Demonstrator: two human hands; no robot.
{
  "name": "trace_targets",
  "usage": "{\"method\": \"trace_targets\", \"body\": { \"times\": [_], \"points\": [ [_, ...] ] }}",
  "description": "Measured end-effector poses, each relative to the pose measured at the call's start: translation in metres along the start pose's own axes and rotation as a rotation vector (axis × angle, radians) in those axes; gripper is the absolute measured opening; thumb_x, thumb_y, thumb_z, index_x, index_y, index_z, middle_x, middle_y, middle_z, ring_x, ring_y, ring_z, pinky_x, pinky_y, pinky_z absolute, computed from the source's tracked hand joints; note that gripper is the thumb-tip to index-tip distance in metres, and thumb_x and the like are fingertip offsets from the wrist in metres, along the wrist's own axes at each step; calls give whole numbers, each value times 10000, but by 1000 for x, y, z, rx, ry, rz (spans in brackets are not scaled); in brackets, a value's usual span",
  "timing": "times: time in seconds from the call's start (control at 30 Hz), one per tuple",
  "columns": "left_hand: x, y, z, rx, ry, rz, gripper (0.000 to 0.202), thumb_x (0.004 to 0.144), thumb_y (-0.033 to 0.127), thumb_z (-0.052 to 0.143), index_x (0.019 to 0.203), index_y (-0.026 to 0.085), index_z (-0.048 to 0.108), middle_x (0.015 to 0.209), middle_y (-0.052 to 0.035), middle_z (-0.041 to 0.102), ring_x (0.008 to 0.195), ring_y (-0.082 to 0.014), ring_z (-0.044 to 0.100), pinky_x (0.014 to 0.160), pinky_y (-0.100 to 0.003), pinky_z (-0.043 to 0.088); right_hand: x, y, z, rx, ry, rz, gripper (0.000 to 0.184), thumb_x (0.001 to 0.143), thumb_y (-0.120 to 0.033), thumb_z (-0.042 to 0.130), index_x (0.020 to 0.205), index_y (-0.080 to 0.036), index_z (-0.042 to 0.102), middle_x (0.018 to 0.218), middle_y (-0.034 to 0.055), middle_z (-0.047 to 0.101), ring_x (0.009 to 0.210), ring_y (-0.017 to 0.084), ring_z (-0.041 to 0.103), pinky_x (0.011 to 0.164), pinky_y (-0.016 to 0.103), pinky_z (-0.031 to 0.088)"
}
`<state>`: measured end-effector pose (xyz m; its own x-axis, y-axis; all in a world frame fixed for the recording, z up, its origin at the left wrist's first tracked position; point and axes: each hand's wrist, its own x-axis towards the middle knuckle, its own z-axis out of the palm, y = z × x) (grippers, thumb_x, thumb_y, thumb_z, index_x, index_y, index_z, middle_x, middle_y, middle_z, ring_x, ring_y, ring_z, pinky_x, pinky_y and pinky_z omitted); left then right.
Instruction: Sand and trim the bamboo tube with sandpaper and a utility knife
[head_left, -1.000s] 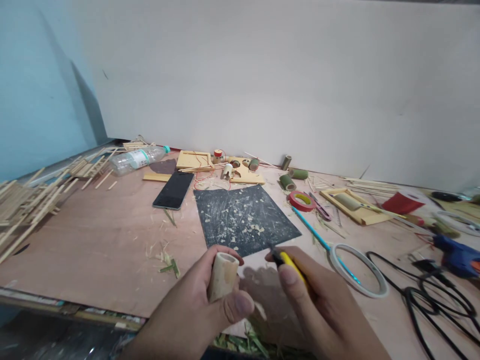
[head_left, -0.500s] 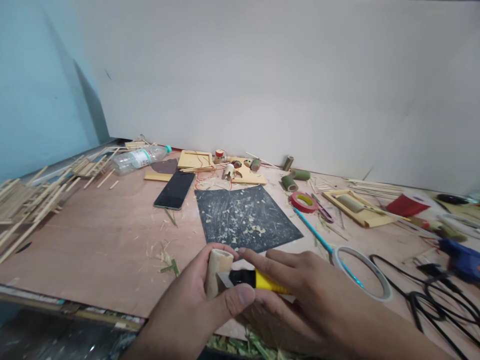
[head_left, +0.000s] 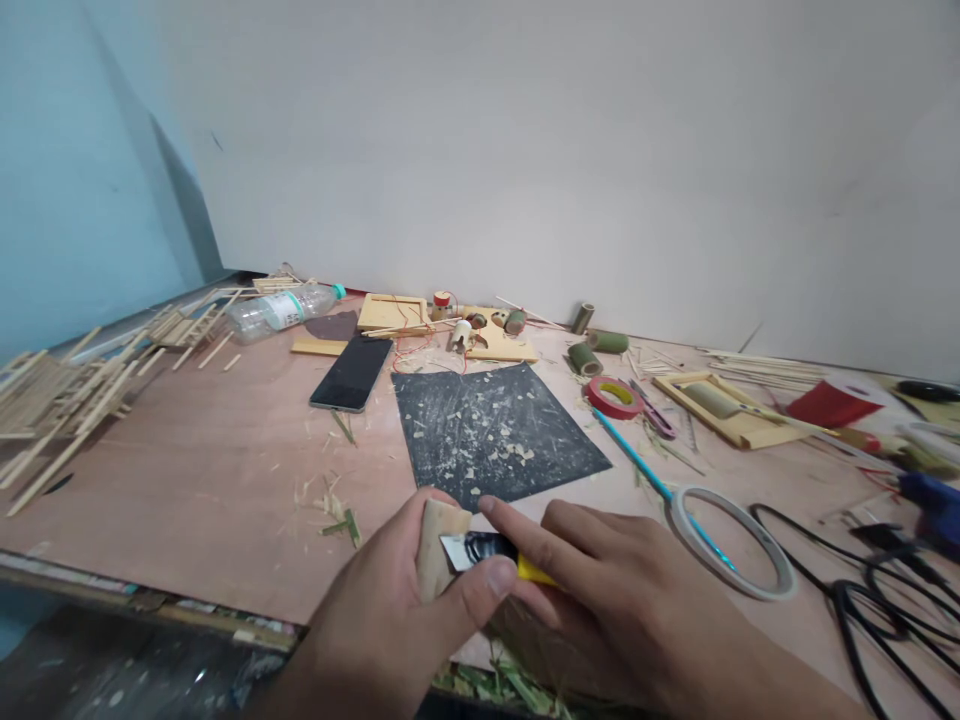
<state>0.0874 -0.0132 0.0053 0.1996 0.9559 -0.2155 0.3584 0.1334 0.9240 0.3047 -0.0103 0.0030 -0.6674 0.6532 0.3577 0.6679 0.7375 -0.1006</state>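
A pale piece of bamboo tube [head_left: 433, 548] is gripped in my left hand [head_left: 397, 610], near the front edge of the table. My right hand [head_left: 622, 590] is closed round a yellow and black utility knife [head_left: 491, 546]. The knife's blade lies against the right side of the bamboo, and my left thumb rests by the knife's black front part. Just beyond both hands lies a dark sheet of sandpaper [head_left: 487, 430], strewn with pale shavings.
A phone [head_left: 352, 372] and a plastic bottle [head_left: 281, 312] lie to the left, beside thin wooden sticks [head_left: 97, 410]. Right of the sandpaper are red tape [head_left: 615, 398], a white tape roll [head_left: 735, 545], a wooden frame [head_left: 731, 412] and black cables [head_left: 862, 600]. Green bamboo pieces [head_left: 585, 358] sit behind.
The bamboo's open end has tipped out of sight, and the blade has turned to show its flat side. The whole view has shifted slightly. Both hands keep their hold.
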Motion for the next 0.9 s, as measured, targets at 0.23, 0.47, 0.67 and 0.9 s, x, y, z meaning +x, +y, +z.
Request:
{"method": "trace_targets", "body": {
  "times": [0.23,0.47,0.67,0.9],
  "points": [
    [-3,5,2,49,64,-8,435,930,644,591,845,218,564,721,11,586,670,-184,527,616,-270,377,9,7,4,-188,173,284,380,1090,-378,421,1389,-208,582,837,30,707,566,191,696,490,300,452],
    [4,-1,-8,-272,-201,-69,389,880,510,746,1026,209,546,685,74,485,588,-116,432,538,-210,354,10,6,0,26,71,198,291,1069,-317,458,1309,-220,591,969,56,749,712,203,739,603,299,515],
    [3,-7,-9,-263,-177,-32,422,841,495,790,1053,215,557,748,67,470,644,-120,421,569,-209,353,9,0,-5,145,-66,48,379,1074,-309,460,1435,-211,523,865,20,694,637,149,644,543,260,418],
    [0,1,-4,38,-22,-7,501,882,659,664,1115,220,596,1023,-34,674,972,-268,599,825,-315,436,4,1,1,83,-36,23,408,1077,-288,430,1476,-219,480,825,2,643,598,137,588,530,272,358]
  ]
}}
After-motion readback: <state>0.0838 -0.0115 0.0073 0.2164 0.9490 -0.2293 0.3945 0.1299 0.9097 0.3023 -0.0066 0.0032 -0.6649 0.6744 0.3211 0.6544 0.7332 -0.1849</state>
